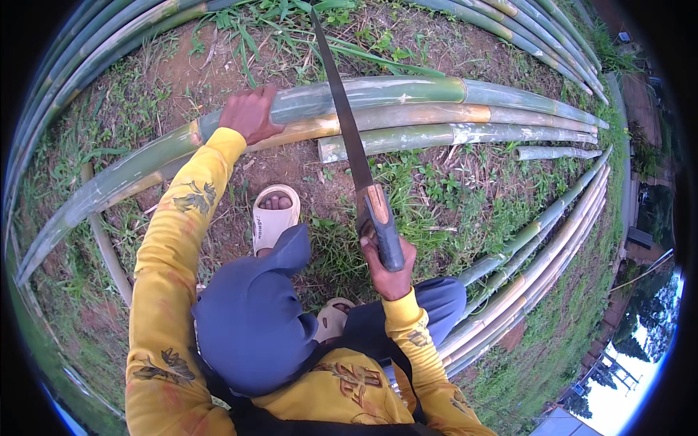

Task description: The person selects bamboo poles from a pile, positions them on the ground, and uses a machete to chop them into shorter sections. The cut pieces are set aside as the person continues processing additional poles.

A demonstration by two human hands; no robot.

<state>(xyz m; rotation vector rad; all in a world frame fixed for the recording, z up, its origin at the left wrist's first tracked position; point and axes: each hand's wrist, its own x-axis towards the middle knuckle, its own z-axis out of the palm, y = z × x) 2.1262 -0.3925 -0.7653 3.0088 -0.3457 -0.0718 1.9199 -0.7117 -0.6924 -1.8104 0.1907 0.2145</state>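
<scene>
My left hand (251,115) is wrapped over a thick green bamboo pole (407,91), its fingers curled down the near side. In my right hand (390,272) is a hand saw (346,123), gripped by its wood-and-dark handle. The long dark blade points away from me and crosses over the bamboo to the right of my left hand. Whether its teeth touch the pole I cannot tell. Beside the green pole lies a browner bamboo pole (429,114), and nearer me a shorter green piece (407,139).
More bamboo poles lie at the far left (87,58), far right (523,36) and near right (538,269). A short bamboo offcut (556,152) rests on the grass. Under the left part of the pole is a thin stick (109,251). My sandalled foot (276,214) stands close by.
</scene>
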